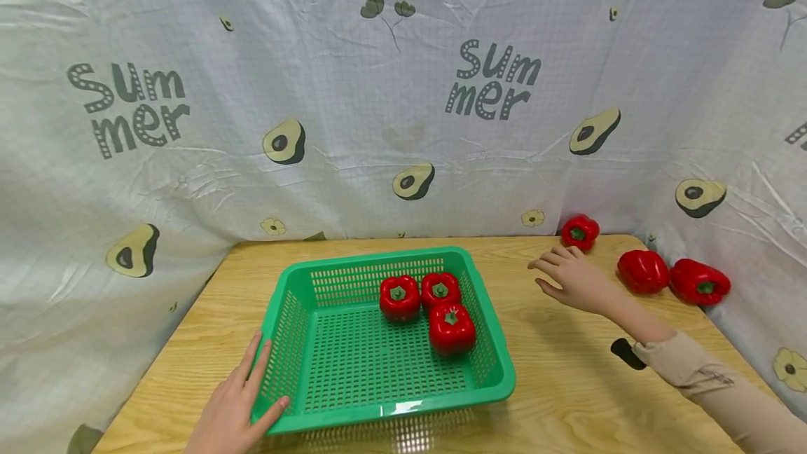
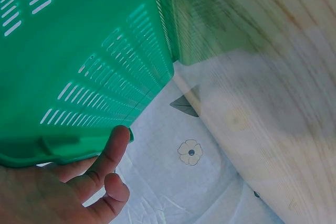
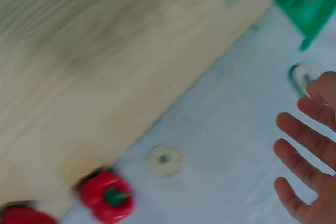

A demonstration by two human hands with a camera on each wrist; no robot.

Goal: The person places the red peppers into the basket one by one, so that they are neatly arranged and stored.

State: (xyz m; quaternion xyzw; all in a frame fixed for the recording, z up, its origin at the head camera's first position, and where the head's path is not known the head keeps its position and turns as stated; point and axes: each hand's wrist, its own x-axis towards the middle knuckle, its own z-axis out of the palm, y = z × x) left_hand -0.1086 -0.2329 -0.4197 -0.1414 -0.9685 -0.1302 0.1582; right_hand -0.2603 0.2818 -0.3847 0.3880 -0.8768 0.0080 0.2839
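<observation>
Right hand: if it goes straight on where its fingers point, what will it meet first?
Probably the green basket, near its far right corner: the right hand points leftward toward it in the head view. The hand's height is unclear; it may pass above.

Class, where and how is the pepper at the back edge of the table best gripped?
Probably around the rounded sides of the pepper, with the right hand coming from the front and slightly above. Its stem faces the person, leaving both sides to hold; the cloth hangs close behind, and the next pepper lies apart to the right.
</observation>
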